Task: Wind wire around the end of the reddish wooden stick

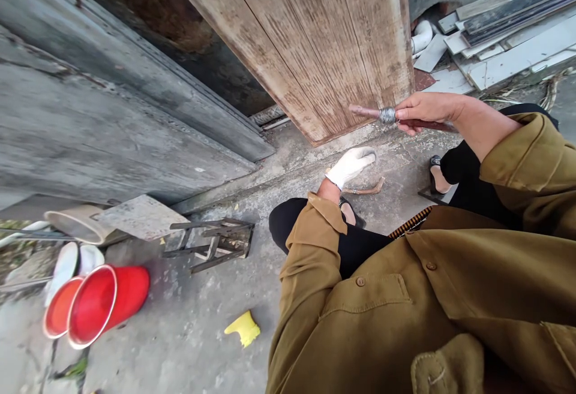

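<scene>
My right hand (425,111), bare, is wrapped around a reddish-brown stick (364,111) with a coil of thin grey metal wire (387,116) wound about it. The stick lies roughly level, its blunt end pointing left. Lower and to the left, my left hand (353,166) wears a white glove. Its fingers are curled together over the concrete, and anything inside them is hidden or too thin to make out. Just below that glove, a bent brown stick (373,188) rests on the ground, partly behind my wrist.
A wooden plank door (315,46) stands in front, beside a grey panel (112,112). To the left are a small wooden stool frame (218,244), red buckets (132,292) lying over and a yellow scrap (243,328). Stacked boards (508,40) and a white pipe (422,36) lie at right.
</scene>
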Motion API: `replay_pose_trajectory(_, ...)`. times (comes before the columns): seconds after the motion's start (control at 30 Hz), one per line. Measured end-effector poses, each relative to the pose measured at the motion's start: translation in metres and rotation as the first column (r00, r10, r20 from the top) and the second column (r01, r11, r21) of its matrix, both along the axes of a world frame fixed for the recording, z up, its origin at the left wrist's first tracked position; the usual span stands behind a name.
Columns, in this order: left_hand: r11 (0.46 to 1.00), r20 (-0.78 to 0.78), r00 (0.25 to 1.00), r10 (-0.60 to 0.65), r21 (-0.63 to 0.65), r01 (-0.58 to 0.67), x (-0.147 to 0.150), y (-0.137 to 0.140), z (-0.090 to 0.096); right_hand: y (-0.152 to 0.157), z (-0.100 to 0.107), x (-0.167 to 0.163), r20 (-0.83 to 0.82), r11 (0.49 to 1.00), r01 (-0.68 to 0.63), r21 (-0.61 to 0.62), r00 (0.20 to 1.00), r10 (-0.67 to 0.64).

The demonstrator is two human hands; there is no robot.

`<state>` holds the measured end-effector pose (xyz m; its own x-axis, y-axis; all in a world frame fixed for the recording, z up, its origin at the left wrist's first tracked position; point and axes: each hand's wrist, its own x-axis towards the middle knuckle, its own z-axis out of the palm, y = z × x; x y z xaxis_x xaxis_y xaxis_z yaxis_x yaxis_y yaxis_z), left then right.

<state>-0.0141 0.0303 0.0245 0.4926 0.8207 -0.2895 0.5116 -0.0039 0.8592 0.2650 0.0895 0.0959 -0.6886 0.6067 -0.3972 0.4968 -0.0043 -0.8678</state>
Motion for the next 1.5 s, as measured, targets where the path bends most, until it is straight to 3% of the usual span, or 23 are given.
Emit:
replay_pose_trajectory(0.13,0.998,0.004,0.999,-0.043,-0.044,0.043,0.004,-0.003,0.003,0.004,-0.007,-0.014,0.233,0.982,0.123,0.145,0.960,-0.154)
replay_pose_trajectory(0.23,0.990,-0.004,0.991,-0.137,-0.033,0.137,0.004,-0.004,0.004,0.003,-0.021,-0.032,0.490,0.966,-0.039,0.255,0.867,-0.094)
replay_pose_trajectory(0.33,0.972,-0.007,0.972,-0.234,-0.002,0.234,0.004,-0.004,0.003,-0.003,-0.037,-0.046,0.654,0.914,-0.267,0.305,0.756,0.002)
replay_pose_trajectory(0.43,0.957,-0.027,0.957,-0.289,0.028,0.290,0.002,-0.003,0.001,-0.015,-0.048,-0.054,0.693,0.893,-0.439,0.097,0.674,0.256)
replay_pose_trajectory(0.53,0.958,-0.041,0.958,-0.285,0.030,0.286,0.000,-0.001,-0.003,-0.025,-0.047,-0.055,0.585,0.818,-0.546,-0.178,0.610,0.534)
replay_pose_trajectory(0.67,0.982,0.081,0.979,-0.188,-0.012,0.189,-0.004,0.003,-0.008,-0.026,-0.029,-0.046,0.226,0.754,-0.586,-0.297,0.724,0.651)
replay_pose_trajectory(0.7,0.988,0.127,0.981,-0.147,-0.033,0.152,-0.005,0.004,-0.009,-0.025,-0.024,-0.041,0.119,0.764,-0.577,-0.288,0.770,0.627)
replay_pose_trajectory(0.77,0.995,0.217,0.976,-0.034,-0.088,0.054,-0.005,0.004,-0.010,-0.021,-0.014,-0.028,-0.056,0.842,-0.497,-0.210,0.866,0.497)
replay_pose_trajectory(0.83,0.986,0.306,0.951,0.044,-0.166,0.008,-0.005,0.003,-0.010,-0.017,-0.008,-0.016,-0.177,0.945,-0.308,-0.112,0.942,0.286)
replay_pose_trajectory(0.9,0.975,0.371,0.927,0.052,-0.221,0.033,-0.003,0.001,-0.008,-0.013,-0.007,-0.008,-0.249,0.998,-0.037,-0.044,0.968,0.025)
replay_pose_trajectory(1.0,0.971,0.332,0.943,0.021,-0.232,0.060,0.003,-0.003,-0.002,-0.005,-0.011,-0.008,-0.190,0.948,0.307,0.080,0.939,-0.288)
replay_pose_trajectory(1.03,0.973,0.291,0.957,0.019,-0.226,0.049,0.006,-0.004,0.001,-0.002,-0.014,-0.011,-0.107,0.923,0.353,0.152,0.935,-0.339)
replay_pose_trajectory(1.1,0.977,0.212,0.977,-0.009,-0.205,0.053,0.011,-0.008,0.007,0.003,-0.021,-0.018,0.162,0.901,0.288,0.324,0.922,-0.353)
replay_pose_trajectory(1.17,0.979,0.159,0.984,-0.077,-0.177,0.106,0.014,-0.010,0.012,0.006,-0.028,-0.025,0.433,0.893,0.074,0.444,0.855,-0.286)
replay_pose_trajectory(1.23,0.976,0.127,0.981,-0.149,-0.141,0.167,0.014,-0.011,0.015,0.005,-0.035,-0.030,0.613,0.886,-0.157,0.436,0.772,-0.165)
replay_pose_trajectory(1.33,0.978,0.104,0.978,-0.180,-0.084,0.189,0.010,-0.009,0.015,-0.003,-0.044,-0.033,0.713,0.905,-0.393,0.162,0.681,0.168)
replay_pose_trajectory(1.43,0.986,0.084,0.984,-0.156,-0.052,0.160,0.002,-0.004,0.010,-0.014,-0.047,-0.037,0.585,0.847,-0.510,-0.149,0.645,0.492)
replay_pose_trajectory(1.5,0.990,0.080,0.988,-0.130,-0.038,0.133,-0.004,0.000,0.007,-0.021,-0.043,-0.041,0.452,0.814,-0.522,-0.255,0.680,0.578)
